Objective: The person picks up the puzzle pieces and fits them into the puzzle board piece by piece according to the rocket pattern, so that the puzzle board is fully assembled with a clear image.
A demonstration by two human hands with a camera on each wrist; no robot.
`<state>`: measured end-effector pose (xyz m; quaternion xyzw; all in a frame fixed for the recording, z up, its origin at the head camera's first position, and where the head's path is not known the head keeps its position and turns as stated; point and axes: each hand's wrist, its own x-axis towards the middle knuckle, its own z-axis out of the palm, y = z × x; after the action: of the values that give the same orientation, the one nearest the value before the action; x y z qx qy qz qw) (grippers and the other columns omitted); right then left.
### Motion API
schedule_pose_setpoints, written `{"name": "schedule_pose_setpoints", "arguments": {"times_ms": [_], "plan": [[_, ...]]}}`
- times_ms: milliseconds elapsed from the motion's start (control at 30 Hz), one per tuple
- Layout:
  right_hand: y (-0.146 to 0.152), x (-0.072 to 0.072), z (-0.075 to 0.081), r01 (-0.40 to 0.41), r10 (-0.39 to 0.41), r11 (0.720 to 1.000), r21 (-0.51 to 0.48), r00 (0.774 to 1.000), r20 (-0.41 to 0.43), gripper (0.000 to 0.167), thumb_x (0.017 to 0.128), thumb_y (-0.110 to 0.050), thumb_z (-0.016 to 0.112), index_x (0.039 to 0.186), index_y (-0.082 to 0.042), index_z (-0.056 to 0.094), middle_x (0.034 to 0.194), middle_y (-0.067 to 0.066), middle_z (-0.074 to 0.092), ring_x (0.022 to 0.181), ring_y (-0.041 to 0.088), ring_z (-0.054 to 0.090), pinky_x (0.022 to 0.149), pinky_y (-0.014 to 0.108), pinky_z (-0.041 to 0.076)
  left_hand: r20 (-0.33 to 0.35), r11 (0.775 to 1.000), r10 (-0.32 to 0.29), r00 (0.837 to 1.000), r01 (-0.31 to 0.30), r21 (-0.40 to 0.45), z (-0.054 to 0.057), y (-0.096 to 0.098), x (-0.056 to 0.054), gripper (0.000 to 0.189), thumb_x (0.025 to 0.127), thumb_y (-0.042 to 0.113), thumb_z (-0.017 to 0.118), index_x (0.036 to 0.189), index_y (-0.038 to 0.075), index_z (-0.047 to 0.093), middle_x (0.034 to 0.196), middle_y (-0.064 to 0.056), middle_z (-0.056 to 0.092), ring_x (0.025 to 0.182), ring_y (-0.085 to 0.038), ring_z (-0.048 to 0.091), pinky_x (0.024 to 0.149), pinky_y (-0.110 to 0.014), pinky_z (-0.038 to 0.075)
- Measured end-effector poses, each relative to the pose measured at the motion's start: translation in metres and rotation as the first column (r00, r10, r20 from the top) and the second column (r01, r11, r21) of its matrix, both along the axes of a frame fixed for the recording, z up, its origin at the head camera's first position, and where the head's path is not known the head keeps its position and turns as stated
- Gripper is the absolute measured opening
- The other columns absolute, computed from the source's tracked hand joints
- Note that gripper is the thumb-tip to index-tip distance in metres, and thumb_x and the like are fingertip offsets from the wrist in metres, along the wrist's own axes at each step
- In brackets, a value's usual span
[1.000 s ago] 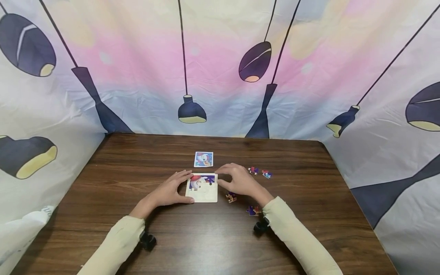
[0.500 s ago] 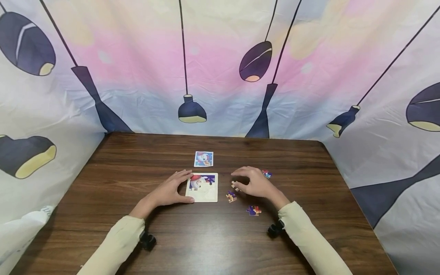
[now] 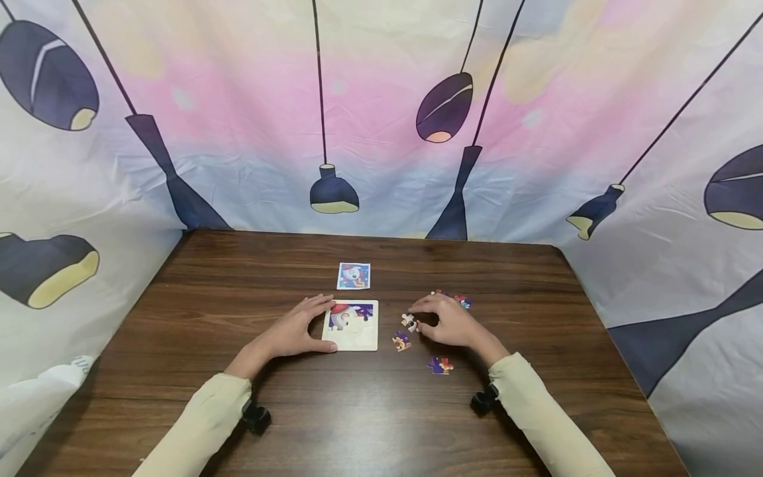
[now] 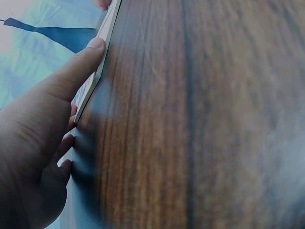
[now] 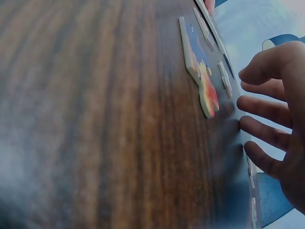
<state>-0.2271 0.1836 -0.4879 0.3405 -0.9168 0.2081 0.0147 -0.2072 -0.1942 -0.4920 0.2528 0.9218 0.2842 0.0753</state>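
A puzzle board (image 3: 357,341) lies mid-table, its upper part filled with a picture of a white animal in a red hat. My left hand (image 3: 295,328) holds it at the left side, thumb at the near corner, fingers at the far corner. In the left wrist view the thumb (image 4: 86,59) presses on the board's edge. My right hand (image 3: 453,322) is to the right, fingertips right at a white puzzle piece (image 3: 409,322). The right wrist view shows these fingers (image 5: 264,109) spread apart, nothing between them. An orange and purple piece (image 3: 401,341) lies just nearer.
A purple and red piece (image 3: 440,365) lies nearer the front. Behind the right hand are a blue and red piece (image 3: 461,301) and another partly hidden piece (image 3: 437,292). A small picture card (image 3: 354,276) lies beyond the board. A patterned curtain (image 3: 381,119) surrounds the table (image 3: 334,424).
My right hand has moved right, away from the board's right edge. The white piece, out of sight at first, now shows beside its fingertips. The left hand and board have stayed put.
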Motion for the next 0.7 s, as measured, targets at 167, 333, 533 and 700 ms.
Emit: {"name": "schedule_pose_setpoints", "arguments": {"times_ms": [167,333,533,700], "plan": [[-0.0016,0.0002,-0.0004,-0.005,0.006,0.999,0.051,1.000,-0.014,0.037,0.092,-0.018,0.067,0.128,-0.014,0.073,0.130,0.008,0.067,0.124,0.031,0.060,0.109,0.054,0.046,0.004,1.000,0.003,1.000,-0.003,0.004,0.0005,-0.0004,0.0013,0.101,0.079,0.062,0.081,0.156,0.008,0.043,0.164,-0.013,0.034,0.154,-0.043,0.020,0.121,-0.065,0.020],[-0.0024,0.0000,0.0003,-0.020,0.021,0.999,0.047,0.999,-0.024,0.032,0.092,-0.018,0.069,0.123,-0.012,0.076,0.128,0.009,0.067,0.122,0.030,0.061,0.109,0.052,0.046,0.002,1.000,0.001,1.000,-0.001,0.001,0.0006,-0.0006,0.0013,0.101,0.079,0.062,0.081,0.156,0.008,0.043,0.164,-0.013,0.034,0.154,-0.042,0.021,0.121,-0.065,0.020],[-0.0006,0.0003,0.0014,-0.005,0.005,0.999,0.035,1.000,-0.004,0.029,0.093,-0.025,0.074,0.118,-0.011,0.077,0.126,0.008,0.068,0.122,0.030,0.061,0.111,0.051,0.045,-0.003,1.000,-0.006,1.000,0.006,0.000,-0.0016,-0.0005,-0.0002,0.102,0.079,0.061,0.082,0.156,0.008,0.043,0.164,-0.013,0.035,0.154,-0.038,0.022,0.123,-0.062,0.017],[0.0017,0.0008,0.0021,-0.001,0.001,1.000,0.003,1.000,-0.027,0.032,0.094,-0.031,0.075,0.117,-0.009,0.076,0.120,0.008,0.071,0.119,0.029,0.064,0.117,0.053,0.038,-0.008,1.000,-0.013,1.000,0.013,-0.004,-0.0009,0.0002,-0.0008,0.102,0.079,0.062,0.081,0.155,0.006,0.044,0.163,-0.013,0.036,0.154,-0.038,0.023,0.124,-0.060,0.017]]}}
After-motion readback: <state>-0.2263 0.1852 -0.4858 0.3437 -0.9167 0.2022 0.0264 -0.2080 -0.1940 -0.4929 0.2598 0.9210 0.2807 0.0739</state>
